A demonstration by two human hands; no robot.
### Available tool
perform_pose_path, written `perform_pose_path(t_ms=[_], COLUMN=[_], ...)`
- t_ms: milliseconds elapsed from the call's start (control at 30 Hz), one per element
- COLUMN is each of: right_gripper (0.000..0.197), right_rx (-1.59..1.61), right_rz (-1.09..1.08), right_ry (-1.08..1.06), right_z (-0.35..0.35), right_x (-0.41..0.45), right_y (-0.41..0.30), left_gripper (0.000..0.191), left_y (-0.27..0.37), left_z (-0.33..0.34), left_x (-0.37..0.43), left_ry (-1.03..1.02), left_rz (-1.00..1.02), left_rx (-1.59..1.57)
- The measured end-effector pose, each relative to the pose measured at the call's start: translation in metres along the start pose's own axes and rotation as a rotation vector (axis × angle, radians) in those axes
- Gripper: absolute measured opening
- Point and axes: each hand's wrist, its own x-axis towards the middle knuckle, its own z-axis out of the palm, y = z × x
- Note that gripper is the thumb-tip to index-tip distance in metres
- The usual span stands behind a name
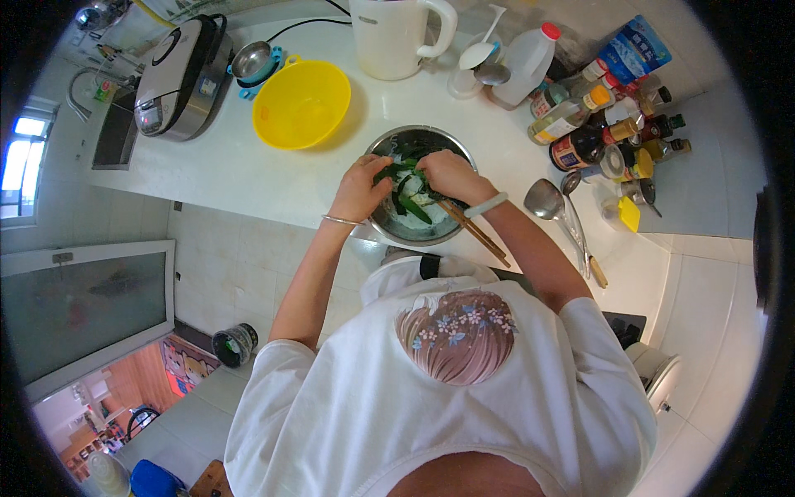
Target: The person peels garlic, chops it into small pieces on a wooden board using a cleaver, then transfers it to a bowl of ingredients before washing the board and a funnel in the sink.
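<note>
A round stainless steel bowl (427,236) stands at the counter's front edge, holding dark green leaves (415,209) and a white, flour-like substance. My left hand (365,186) is at the bowl's left side, its fingers closed on part of the leaves. Over the right half of the bowl, my right hand (452,176) grips the leaves with bent fingers; its fingertips are partly hidden. A pair of wooden chopsticks (477,236) leans over the bowl's lower right rim, below my right hand, with the far ends among the leaves.
A yellow plastic basin (301,105) is behind left, near a rice cooker (180,81). At the back stand a white pitcher (394,40) and a plastic jug (525,65). Sauce bottles (574,146) crowd the right, with a metal spatula (544,200) and a ladle (572,186) nearer.
</note>
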Motion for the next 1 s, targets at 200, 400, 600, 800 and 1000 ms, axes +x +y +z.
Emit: perform_pose_path(t_ms=[200, 400, 600, 800, 1000], right_gripper=[0.027, 0.027, 0.026, 0.028, 0.03], right_rx=[-0.318, -0.259, -0.381, 0.086, 0.868], right_rz=[0.159, 0.244, 0.111, -0.234, 0.148], right_ry=[0.127, -0.028, -0.013, 0.099, -0.181], right_z=[0.017, 0.007, 0.004, -0.011, -0.042], right_x=[0.001, 0.018, 0.004, -0.006, -0.007], right_y=[-0.017, -0.011, -0.013, 0.018, -0.008], left_gripper=[0.029, 0.029, 0.028, 0.026, 0.026], left_y=[-0.003, -0.008, -0.013, -0.017, -0.022], left_z=[-0.004, -0.003, -0.009, -0.014, -0.012], left_x=[-0.008, -0.014, -0.023, -0.03, -0.029], left_ry=[-0.054, -0.03, -0.043, 0.023, 0.035], left_rz=[-0.088, -0.074, -0.118, -0.132, -0.121], left_rx=[-0.054, -0.131, -0.151, -0.258, -0.265])
